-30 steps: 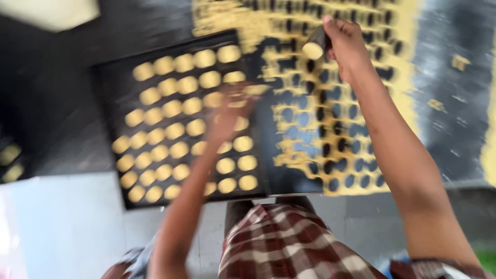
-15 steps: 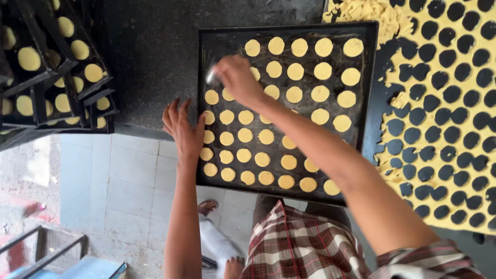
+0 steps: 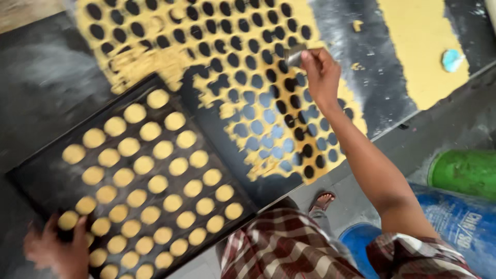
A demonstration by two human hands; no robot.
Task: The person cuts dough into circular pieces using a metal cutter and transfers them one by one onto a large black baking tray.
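My right hand [image 3: 321, 72] reaches out over a rolled yellow dough sheet [image 3: 227, 57] full of round cut-out holes and grips a small metal round cutter [image 3: 294, 55] by its top. A black baking tray [image 3: 31, 173] lies to the left, filled with several rows of round yellow dough discs [image 3: 157, 184]. My left hand [image 3: 59, 248] rests on the tray's near left corner, fingers spread over the edge beside the nearest discs, holding nothing that I can make out.
A second uncut yellow dough sheet [image 3: 421, 46] lies at the far right with a small pale blue object [image 3: 453, 59] on it. Below the dark worktop edge stand a green drum [image 3: 465, 173] and a blue container [image 3: 454, 227]. A sandalled foot [image 3: 323, 200] shows on the floor.
My right hand has left the tray and moved right to the perforated dough with the cutter. My left hand has slid to the tray's near corner. The view has swung right.
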